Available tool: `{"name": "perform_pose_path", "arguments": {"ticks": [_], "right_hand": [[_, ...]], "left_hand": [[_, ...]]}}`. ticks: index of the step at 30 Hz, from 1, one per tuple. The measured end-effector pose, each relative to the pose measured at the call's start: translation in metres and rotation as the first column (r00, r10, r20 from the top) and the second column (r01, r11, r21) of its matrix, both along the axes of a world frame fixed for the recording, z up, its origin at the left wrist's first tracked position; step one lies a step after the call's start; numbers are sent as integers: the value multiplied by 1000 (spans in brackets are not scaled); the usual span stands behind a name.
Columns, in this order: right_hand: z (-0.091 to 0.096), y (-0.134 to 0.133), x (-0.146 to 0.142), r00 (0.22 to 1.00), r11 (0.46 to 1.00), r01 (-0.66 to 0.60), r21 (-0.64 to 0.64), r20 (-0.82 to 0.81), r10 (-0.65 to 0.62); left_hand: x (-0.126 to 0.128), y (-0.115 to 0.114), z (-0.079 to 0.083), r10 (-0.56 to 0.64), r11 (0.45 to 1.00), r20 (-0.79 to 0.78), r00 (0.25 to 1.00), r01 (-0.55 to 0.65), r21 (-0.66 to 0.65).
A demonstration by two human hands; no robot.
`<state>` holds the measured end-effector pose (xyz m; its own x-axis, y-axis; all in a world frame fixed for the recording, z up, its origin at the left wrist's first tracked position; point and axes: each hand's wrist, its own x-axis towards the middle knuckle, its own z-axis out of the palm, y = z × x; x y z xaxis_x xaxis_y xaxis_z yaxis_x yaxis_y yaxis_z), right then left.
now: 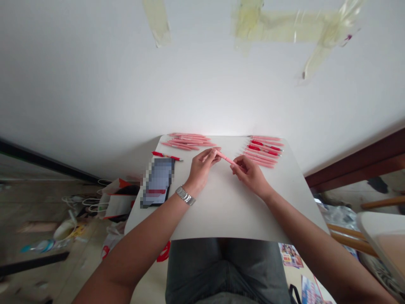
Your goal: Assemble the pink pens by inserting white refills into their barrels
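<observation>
A pink pen (225, 158) is held between my two hands above the middle of the white table (218, 211). The fingers of my left hand (202, 166) pinch its upper left end. At the lower right end, my right hand (248, 172) grips it with closed fingers. Several pink pens (188, 141) lie in a loose pile at the back left. To the back right, more pink pens (262, 159) rest in a row, with red pens (265, 147) among them.
On the left side of the table lie a phone (158, 181) with a blurred screen and a single red pen (167, 156). A white wall (202, 93) rises right behind the table. A white chair (382, 228) stands at the right, and bags (117, 200) sit on the floor at the left.
</observation>
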<state>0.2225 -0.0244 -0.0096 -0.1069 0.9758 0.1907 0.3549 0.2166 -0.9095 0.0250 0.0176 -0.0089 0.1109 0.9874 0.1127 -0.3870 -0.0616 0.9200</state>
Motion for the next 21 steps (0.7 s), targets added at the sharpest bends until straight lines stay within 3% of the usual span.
{"name": "perform_pose_path", "arguments": {"ticks": [21], "right_hand": [[6, -4, -2, 1000, 996, -29, -87, 6, 29]], "left_hand": [[0, -1, 3, 19, 999, -33, 999, -20, -36]]}}
